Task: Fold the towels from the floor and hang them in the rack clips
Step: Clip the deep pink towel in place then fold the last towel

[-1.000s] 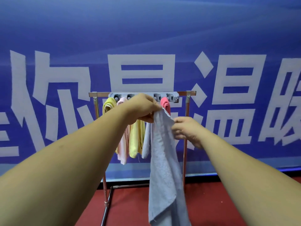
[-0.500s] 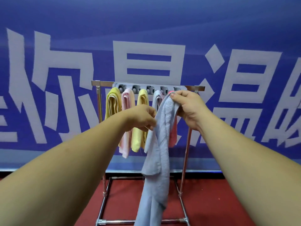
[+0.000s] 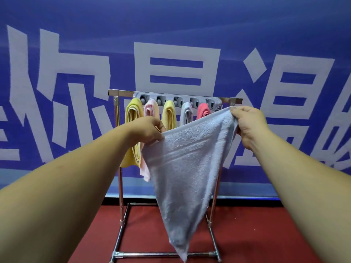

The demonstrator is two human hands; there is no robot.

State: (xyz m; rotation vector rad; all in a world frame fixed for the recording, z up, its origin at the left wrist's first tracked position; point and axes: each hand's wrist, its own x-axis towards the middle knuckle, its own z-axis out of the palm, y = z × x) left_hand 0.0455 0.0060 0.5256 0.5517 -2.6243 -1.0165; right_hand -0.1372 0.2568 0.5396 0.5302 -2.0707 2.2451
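Grey towel (image 3: pixel 190 168) hangs in the air in front of the rack (image 3: pixel 119 186), stretched by its top edge between both hands, and its lower part tapers to a point just above the red floor (image 3: pixel 266 234). The left hand (image 3: pixel 150 131) pinches one end of that edge and the right hand (image 3: pixel 248 124) grips the other end, a little higher, so the edge slants up to the right.

The step in hand looks like opening the towel flat so it can be folded. To do it well, bring the two hands level and keep the edge taut. Then let the cloth hang straight before bringing the held ends together, so that the sides meet and the fold comes out narrow enough for a clip. The lower point suggests the cloth is skewed, so a short shake may be needed first.

Five folded towels already hang from the clip bar (image 3: pixel 190 100): yellow (image 3: pixel 133 114), pink (image 3: pixel 151 111), yellow again (image 3: pixel 169 114), a small grey one (image 3: pixel 187 112) and red (image 3: pixel 203 112). The right end of the bar seems free, though this view does not show that clearly.

Half a second ago the towel hung bunched in a narrow rope, with the right hand up by the top rail and the left close beside it. Now the hands are well apart and the cloth is spread wide
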